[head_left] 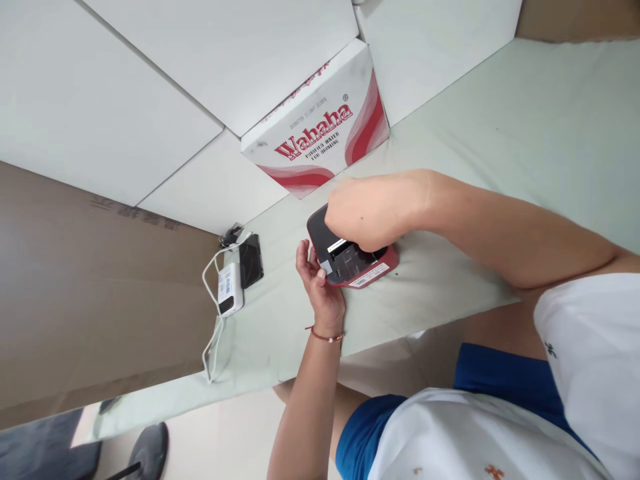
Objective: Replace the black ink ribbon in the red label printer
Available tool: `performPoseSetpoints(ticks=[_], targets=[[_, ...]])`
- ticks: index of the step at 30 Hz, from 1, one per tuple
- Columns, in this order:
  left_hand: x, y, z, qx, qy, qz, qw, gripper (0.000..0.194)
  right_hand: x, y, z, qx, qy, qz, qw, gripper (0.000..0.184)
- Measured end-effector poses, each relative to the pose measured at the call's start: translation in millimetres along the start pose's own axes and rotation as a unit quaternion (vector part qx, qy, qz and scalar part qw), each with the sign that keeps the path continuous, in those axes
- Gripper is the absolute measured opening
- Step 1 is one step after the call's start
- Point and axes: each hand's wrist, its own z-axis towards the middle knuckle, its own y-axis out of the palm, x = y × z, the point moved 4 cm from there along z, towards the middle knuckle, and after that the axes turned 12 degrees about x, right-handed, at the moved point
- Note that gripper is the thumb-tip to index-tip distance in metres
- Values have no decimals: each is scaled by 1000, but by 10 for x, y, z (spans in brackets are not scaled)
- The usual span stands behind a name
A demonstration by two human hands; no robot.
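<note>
A red-sided, black device (351,265) with rounded corners stands on the pale green cloth. Its upper face shows an open, dark compartment and a small white label strip; another white label is on its red side. My left hand (323,283) grips the device's left edge, thumb at the near corner and fingers behind it. A red string bracelet is on that wrist. My right hand (367,210) is over the device's far right part, closed with its knuckles up. Its fingertips are hidden from me, so anything in them does not show.
Behind the device, a white and red Wahaha water carton (320,127) stands against white panels. To the left lie a white power bank (231,289) with a white cable and a dark flat object (251,261). A brown cardboard surface (110,293) rises at far left.
</note>
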Motion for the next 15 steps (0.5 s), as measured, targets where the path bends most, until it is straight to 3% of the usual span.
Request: performPoseSetpoints(ticks=[4, 10, 13, 15], targets=[[109, 7, 5, -9, 80, 64, 995, 44, 218, -49, -6, -29, 40, -2, 999, 17], [97, 6, 42, -25, 6, 15, 1000, 37, 399, -227, -20, 52, 131, -1, 990, 22], [61, -10, 53, -18, -23, 6, 1000, 36, 339, -260, -45, 53, 120, 7, 991, 25], [27, -16, 55, -24, -53, -8, 998, 51, 301, -256, -55, 47, 96, 19, 994, 25]])
